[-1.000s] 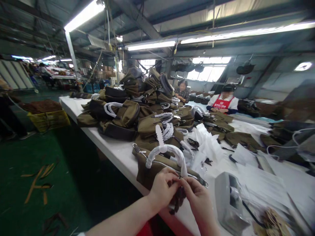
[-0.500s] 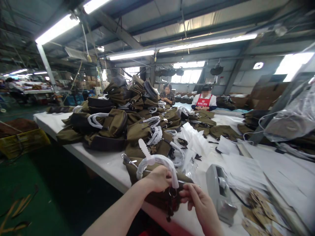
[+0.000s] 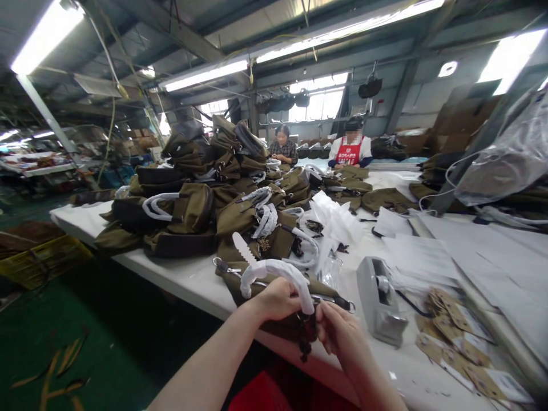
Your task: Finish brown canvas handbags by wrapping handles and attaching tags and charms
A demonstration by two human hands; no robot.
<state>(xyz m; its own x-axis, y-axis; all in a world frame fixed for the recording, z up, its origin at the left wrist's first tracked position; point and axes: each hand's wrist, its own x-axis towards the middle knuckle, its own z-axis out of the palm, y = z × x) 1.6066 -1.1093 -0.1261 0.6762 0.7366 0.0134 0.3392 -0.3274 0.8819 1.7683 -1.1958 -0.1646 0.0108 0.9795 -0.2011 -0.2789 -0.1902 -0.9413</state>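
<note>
A: Left hand [image 3: 277,298], state of grip?
B: Fingers curled and clenched on the olive bag [image 3: 274,288], at the base of its white-wrapped handle [image 3: 274,273]. The handle arches up directly over the knuckles.

A: Right hand [image 3: 340,335]?
B: Fingertips pinched together just right of the left grip, at the bag's near end by the zipper. Something small and dark is between them; I cannot tell what. A dark tag or tassel [image 3: 305,346] hangs below both grips, over the bench [image 3: 188,282] edge.

A: Position of the bag?
B: Lying flat on the white bench at its near edge, under and between both hands. A metal ring [image 3: 351,307] shows at its end, just right of the right grip.

A: Surroundings?
B: Grey tape dispenser [image 3: 379,302] near, to the right of the right grip. Brown paper tags [image 3: 449,337] beyond it, farther right. Pile of olive bags [image 3: 205,188] behind the left grip, well apart. Two people sit at the far end of the bench; one wears a red apron [image 3: 349,153].
</note>
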